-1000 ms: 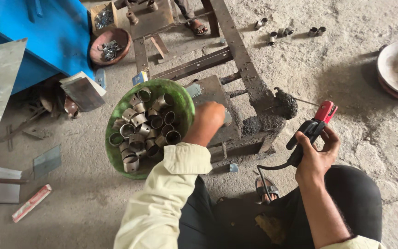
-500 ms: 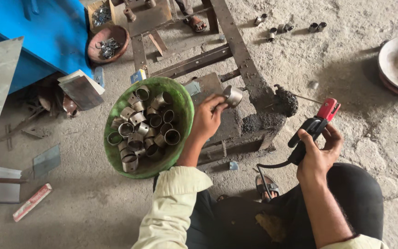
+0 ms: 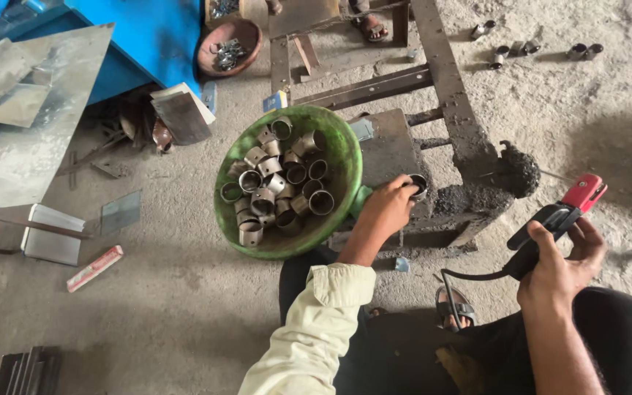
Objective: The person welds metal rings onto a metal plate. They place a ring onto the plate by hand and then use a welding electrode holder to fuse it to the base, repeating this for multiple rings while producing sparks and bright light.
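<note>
My left hand (image 3: 389, 208) pinches one short metal ring (image 3: 418, 184) on the dark steel block (image 3: 389, 150), my right hand (image 3: 561, 267) grips the red-and-black welding holder (image 3: 557, 219), while the green plastic basin (image 3: 345, 157) at left holds many rings, unwelded as far as I can judge.

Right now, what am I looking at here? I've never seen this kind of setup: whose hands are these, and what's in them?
One camera, worn on a person's head, looks down at their own two bare hands; there is no machine. The left hand sets a short metal ring on a small steel block on the concrete floor. The right hand grips a black holder with a red clamp and a cable. Beside the block sits a green bowl full of similar rings, and a rusty steel frame lies behind.
</note>
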